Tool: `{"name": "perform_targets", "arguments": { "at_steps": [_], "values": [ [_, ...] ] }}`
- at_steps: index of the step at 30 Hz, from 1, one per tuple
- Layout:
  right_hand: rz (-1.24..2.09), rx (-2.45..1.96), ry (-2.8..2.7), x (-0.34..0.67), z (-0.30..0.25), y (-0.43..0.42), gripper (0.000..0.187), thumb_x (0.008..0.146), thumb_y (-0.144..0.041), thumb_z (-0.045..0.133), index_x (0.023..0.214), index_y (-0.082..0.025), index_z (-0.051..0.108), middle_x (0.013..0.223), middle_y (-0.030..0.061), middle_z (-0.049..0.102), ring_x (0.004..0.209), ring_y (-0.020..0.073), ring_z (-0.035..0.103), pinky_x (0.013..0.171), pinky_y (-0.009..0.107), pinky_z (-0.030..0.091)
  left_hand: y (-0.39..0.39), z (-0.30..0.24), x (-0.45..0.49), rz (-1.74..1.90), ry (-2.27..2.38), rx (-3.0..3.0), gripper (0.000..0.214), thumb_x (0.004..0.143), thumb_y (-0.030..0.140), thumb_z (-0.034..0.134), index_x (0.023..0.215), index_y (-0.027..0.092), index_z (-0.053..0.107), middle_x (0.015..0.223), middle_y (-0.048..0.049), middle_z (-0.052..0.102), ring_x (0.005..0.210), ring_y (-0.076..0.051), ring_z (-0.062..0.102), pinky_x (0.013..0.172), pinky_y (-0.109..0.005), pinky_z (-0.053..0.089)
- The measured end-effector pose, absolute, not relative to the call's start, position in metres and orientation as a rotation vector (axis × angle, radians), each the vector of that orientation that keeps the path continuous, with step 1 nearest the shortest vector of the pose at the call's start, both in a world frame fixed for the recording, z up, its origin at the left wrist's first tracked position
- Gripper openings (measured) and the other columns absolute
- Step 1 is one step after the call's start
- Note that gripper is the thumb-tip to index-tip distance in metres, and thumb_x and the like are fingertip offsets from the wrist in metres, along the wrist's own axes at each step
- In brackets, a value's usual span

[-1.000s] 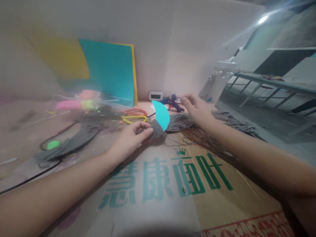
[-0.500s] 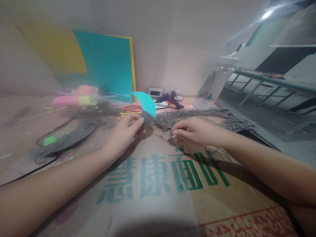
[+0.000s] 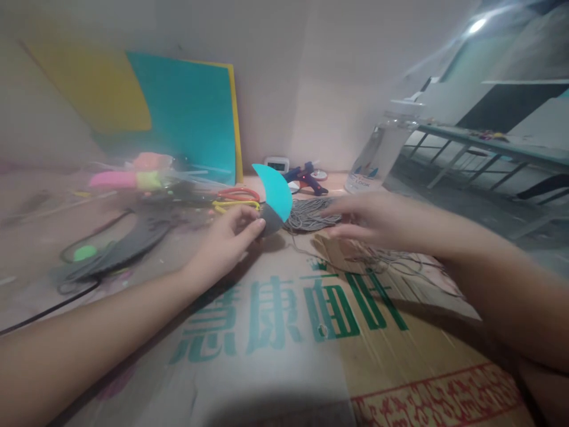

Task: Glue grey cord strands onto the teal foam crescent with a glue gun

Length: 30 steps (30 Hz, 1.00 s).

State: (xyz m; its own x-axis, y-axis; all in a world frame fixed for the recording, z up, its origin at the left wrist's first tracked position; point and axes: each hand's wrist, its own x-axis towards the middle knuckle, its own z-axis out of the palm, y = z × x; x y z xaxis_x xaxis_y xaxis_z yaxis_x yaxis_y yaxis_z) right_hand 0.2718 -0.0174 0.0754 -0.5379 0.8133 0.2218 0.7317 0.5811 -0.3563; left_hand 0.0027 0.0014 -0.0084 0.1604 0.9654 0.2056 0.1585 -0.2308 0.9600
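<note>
Between the thumb and fingers of my left hand [image 3: 242, 232] is a teal paper or foam disc [image 3: 276, 188]. Its lower part is covered in grey, seemingly the same cord as nearby. My right hand [image 3: 373, 220] is slightly blurred, its thumb and fingers apart, above and in front of a bundle of grey cord [image 3: 311, 214]. One loose strand [image 3: 313, 256] runs from near the disc across the cardboard to a loose tangle [image 3: 391, 261] below my right hand. Scissors with red and yellow handles [image 3: 237, 194] lie just behind my left hand.
Printed cardboard [image 3: 284, 367] covers the work surface. Behind stand a glue gun [image 3: 306, 178], a small digital clock [image 3: 276, 165] and a clear bottle [image 3: 377, 154]. Teal and yellow sheets [image 3: 191, 118] lean on the wall. Clutter with a dark grey curved piece [image 3: 128, 249] lies left.
My right hand has moved right and its fingers have spread; more loose cord shows under it. The disc in my left hand has shifted slightly right and turned.
</note>
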Motion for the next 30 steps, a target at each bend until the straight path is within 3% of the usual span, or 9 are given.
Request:
{"name": "perform_targets", "arguments": {
  "at_steps": [3, 6, 9, 11, 15, 19, 23, 30],
  "values": [
    [0.421, -1.177, -2.417, 0.245, 0.064, -0.009, 0.04, 0.087, -0.034, 0.06, 0.126, -0.025, 0.061, 0.106, 0.0056, 0.071, 0.065, 0.0138, 0.061, 0.058, 0.028, 0.047, -0.003, -0.008, 0.004, 1.18, 1.062, 1.628, 0.024, 0.084, 0.041, 0.063, 0.092, 0.019, 0.055, 0.088, -0.0004, 0.064, 0.071, -0.012, 0.062, 0.063, -0.021, 0.046],
    [0.902, -1.17, -2.194, 0.228, 0.038, -0.009, 0.044, 0.087, -0.028, 0.058, 0.13, -0.022, 0.053, 0.118, 0.0087, 0.067, 0.058, 0.0096, 0.06, 0.053, 0.026, 0.049, -0.003, -0.009, 0.004, 1.209, 1.083, 1.64, 0.023, 0.085, 0.04, 0.062, 0.092, 0.019, 0.056, 0.089, -0.0008, 0.064, 0.072, -0.013, 0.062, 0.066, -0.023, 0.048],
    [1.069, -1.224, -2.098, 0.224, 0.022, -0.012, 0.027, 0.091, -0.029, 0.051, 0.114, -0.017, 0.057, 0.08, 0.0031, 0.07, 0.054, 0.0105, 0.057, 0.052, 0.025, 0.048, -0.001, -0.01, 0.003, 1.225, 1.099, 1.627, 0.023, 0.083, 0.04, 0.064, 0.091, 0.019, 0.057, 0.086, -0.0008, 0.065, 0.073, -0.015, 0.063, 0.067, -0.025, 0.049],
    [0.858, -1.269, -2.221, 0.226, 0.021, -0.014, 0.019, 0.092, -0.03, 0.049, 0.099, -0.018, 0.062, 0.066, -0.0004, 0.064, 0.056, 0.0115, 0.057, 0.055, 0.024, 0.045, 0.0, -0.01, 0.002, 1.217, 1.116, 1.623, 0.023, 0.082, 0.04, 0.064, 0.091, 0.019, 0.057, 0.084, -0.0007, 0.065, 0.073, -0.016, 0.064, 0.068, -0.025, 0.05],
    [0.059, -1.105, -2.557, 0.233, 0.024, -0.016, 0.022, 0.094, -0.027, 0.048, 0.089, -0.017, 0.066, 0.08, 0.0045, 0.069, 0.072, 0.0151, 0.059, 0.065, 0.027, 0.041, -0.001, -0.009, 0.003, 1.133, 1.167, 1.646, 0.026, 0.082, 0.043, 0.063, 0.091, 0.02, 0.056, 0.078, 0.0004, 0.065, 0.065, -0.015, 0.065, 0.059, -0.024, 0.048],
    [-0.547, -0.755, -2.688, 0.236, 0.017, -0.018, 0.028, 0.096, -0.021, 0.042, 0.084, -0.014, 0.066, 0.069, 0.0047, 0.061, 0.066, 0.016, 0.05, 0.061, 0.029, 0.034, -0.003, -0.009, 0.004, 1.05, 1.165, 1.637, 0.027, 0.084, 0.045, 0.061, 0.092, 0.021, 0.052, 0.065, 0.0027, 0.063, 0.058, -0.016, 0.065, 0.057, -0.024, 0.049],
    [-0.725, -0.632, -2.679, 0.236, 0.013, -0.02, 0.027, 0.096, -0.018, 0.041, 0.083, -0.015, 0.064, 0.067, 0.0026, 0.056, 0.063, 0.0155, 0.044, 0.059, 0.03, 0.031, -0.005, -0.008, 0.006, 1.031, 1.136, 1.63, 0.027, 0.084, 0.044, 0.062, 0.091, 0.021, 0.052, 0.065, 0.0026, 0.065, 0.058, -0.017, 0.067, 0.055, -0.024, 0.048],
    [-0.714, -0.616, -2.611, 0.239, 0.035, -0.023, 0.024, 0.097, -0.024, 0.044, 0.089, -0.017, 0.065, 0.073, 0.0041, 0.06, 0.067, 0.0159, 0.048, 0.061, 0.03, 0.033, -0.009, -0.004, 0.006, 0.985, 1.173, 1.76, 0.02, 0.083, 0.038, 0.063, 0.085, 0.02, 0.054, 0.058, 0.0019, 0.066, 0.052, -0.016, 0.065, 0.05, -0.023, 0.047]
  ]
}}
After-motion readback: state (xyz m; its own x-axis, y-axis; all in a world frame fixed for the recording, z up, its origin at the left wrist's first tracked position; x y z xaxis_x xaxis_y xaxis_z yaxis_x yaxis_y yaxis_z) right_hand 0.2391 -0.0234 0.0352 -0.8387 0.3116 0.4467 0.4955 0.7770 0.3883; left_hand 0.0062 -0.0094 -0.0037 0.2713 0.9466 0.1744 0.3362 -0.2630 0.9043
